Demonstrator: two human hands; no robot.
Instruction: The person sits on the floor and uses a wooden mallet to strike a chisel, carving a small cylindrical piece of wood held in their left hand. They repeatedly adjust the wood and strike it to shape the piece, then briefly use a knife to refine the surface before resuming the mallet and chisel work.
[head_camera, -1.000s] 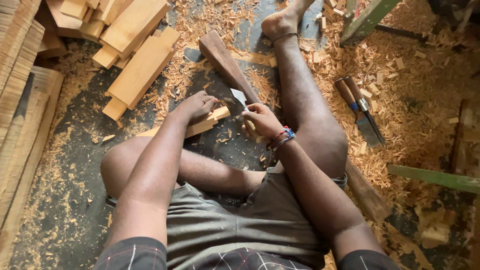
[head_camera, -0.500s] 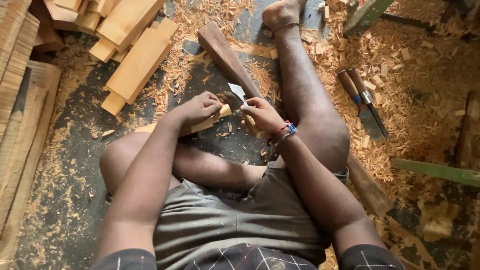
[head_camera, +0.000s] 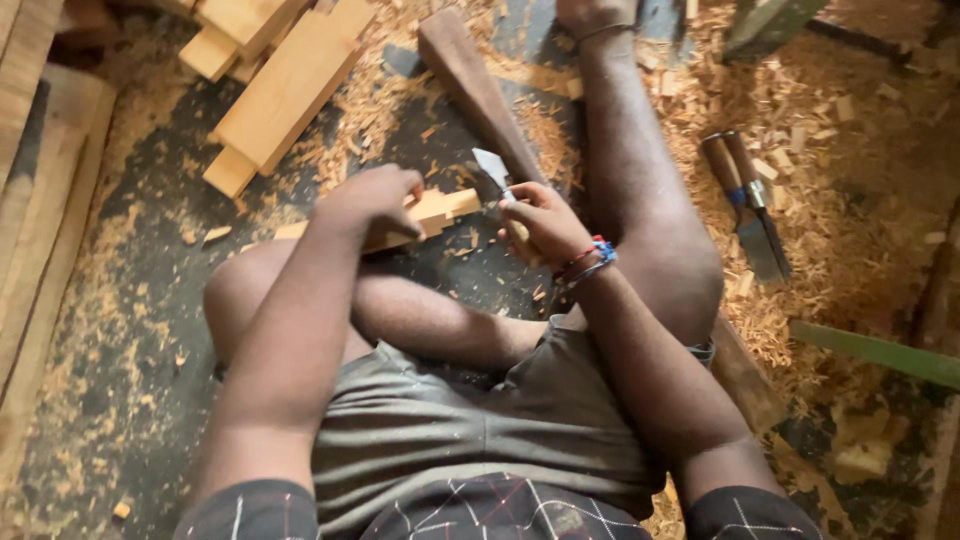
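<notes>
1. At the far left, long planks (head_camera: 40, 200) lie along the floor, with a stack of squared pale wood blocks (head_camera: 285, 85) above them; as far as can be seen these look cut to length but not carved.
2. The left hand (head_camera: 375, 200) is clenched over a small light wood piece (head_camera: 435, 212), pressing it down on the dark floor (head_camera: 130, 330) in front of the folded leg.
3. The piece's right end shows fresh pale notched faces, so shaping appears begun; the rest of it is hidden under the hand, so I cannot tell how much stays rough.
4. The right hand (head_camera: 535, 225) is wrapped around the handle of a small adze (head_camera: 492, 170), its metal blade raised just beside the piece's right end, not touching it as far as I can tell.
5. A dark shaped wooden club (head_camera: 475, 85) lies beyond the hands, beside the stretched leg.
6. Thick shavings (head_camera: 800, 250) cover the floor at right, which suggests much cutting is done; two chisels (head_camera: 745, 195) rest there, unheld, well apart from both hands.
</notes>
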